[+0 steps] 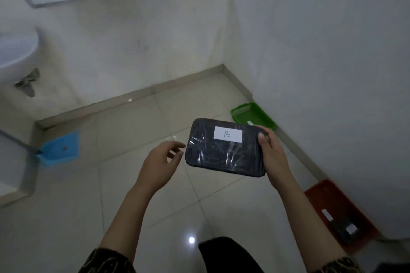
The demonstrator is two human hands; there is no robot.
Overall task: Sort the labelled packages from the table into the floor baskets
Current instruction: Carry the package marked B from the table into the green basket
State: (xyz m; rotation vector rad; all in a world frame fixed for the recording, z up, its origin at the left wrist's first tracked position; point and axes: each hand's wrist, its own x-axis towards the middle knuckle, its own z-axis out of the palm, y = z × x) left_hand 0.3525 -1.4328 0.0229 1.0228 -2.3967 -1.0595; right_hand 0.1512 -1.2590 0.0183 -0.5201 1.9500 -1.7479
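Note:
A dark package (224, 153) wrapped in clear film carries a white label marked "B". My right hand (271, 155) grips its right end and holds it flat above the tiled floor. My left hand (160, 162) hovers just left of the package, fingers apart, not touching it. A green basket (255, 115) sits on the floor against the right wall, beyond the package, with a small white label inside. An orange-red basket (337, 210) lies nearer along the same wall, holding a dark package with a white label.
A blue mat (61, 148) lies on the floor at the left beside a white ledge (13, 175). A white basin (15, 53) hangs on the left wall under a window. Walls meet in the far corner.

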